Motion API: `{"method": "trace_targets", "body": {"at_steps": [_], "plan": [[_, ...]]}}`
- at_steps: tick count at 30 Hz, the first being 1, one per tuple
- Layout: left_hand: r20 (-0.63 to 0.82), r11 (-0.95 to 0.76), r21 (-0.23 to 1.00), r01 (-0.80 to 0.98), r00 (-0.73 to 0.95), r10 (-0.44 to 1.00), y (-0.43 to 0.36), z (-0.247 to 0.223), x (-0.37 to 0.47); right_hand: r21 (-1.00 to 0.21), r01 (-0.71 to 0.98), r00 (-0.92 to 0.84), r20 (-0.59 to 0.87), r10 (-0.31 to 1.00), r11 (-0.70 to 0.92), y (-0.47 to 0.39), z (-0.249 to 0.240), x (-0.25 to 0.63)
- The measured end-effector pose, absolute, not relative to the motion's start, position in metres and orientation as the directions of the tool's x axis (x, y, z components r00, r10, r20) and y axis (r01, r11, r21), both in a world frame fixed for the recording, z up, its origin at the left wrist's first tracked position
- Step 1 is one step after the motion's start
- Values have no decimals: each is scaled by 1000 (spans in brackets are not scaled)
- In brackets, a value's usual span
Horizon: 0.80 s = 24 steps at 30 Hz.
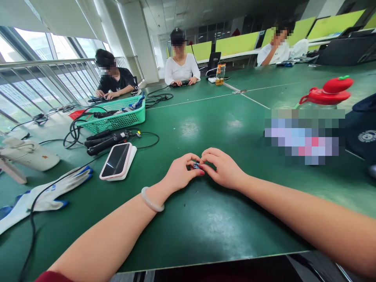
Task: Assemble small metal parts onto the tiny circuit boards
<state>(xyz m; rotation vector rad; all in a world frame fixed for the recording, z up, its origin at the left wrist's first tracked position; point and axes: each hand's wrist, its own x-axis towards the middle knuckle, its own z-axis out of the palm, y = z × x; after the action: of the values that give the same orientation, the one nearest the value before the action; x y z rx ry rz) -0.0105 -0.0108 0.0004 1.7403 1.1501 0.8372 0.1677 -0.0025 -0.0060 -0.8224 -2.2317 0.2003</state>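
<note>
A small dark blue and silver piece sits between my fingertips, low over the green table; its exact shape is too small to tell. My left hand pinches it from the left with thumb and fingers. From the right, my right hand closes its thumb and index finger on the piece's right side. Both hands' fingertips nearly meet there. Left of my hands, a phone with a pink edge lies on a white item.
Behind the phone are black tools with cables and a green basket. White-and-blue gloves lie at left, crossed by a cable. A red-lidded container and dark cap stand right. Three people sit across the table.
</note>
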Motion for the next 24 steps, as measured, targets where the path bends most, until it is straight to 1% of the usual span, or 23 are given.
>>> {"method": "trace_targets", "body": {"at_steps": [4, 10, 16, 19, 22, 24], "plan": [[65, -210, 905, 370, 368, 928, -11, 1, -11, -331, 512, -520, 615, 593, 792, -1, -6, 170], [71, -232, 890, 394, 381, 922, -10, 1, -11, -234, 502, -564, 641, 521, 832, 2, -6, 171], [73, -229, 884, 408, 363, 929, -9, 1, -13, -224, 509, -570, 635, 521, 831, 2, -5, 174], [87, -211, 867, 451, 281, 956, -6, -1, -17, -263, 547, -566, 584, 583, 795, 1, -6, 174], [93, -181, 847, 500, 196, 976, -1, -4, -20, -287, 565, -624, 465, 628, 773, 0, -8, 172], [96, -173, 838, 518, 171, 981, 1, -5, -21, -282, 574, -657, 402, 638, 769, 0, -11, 169]]}}
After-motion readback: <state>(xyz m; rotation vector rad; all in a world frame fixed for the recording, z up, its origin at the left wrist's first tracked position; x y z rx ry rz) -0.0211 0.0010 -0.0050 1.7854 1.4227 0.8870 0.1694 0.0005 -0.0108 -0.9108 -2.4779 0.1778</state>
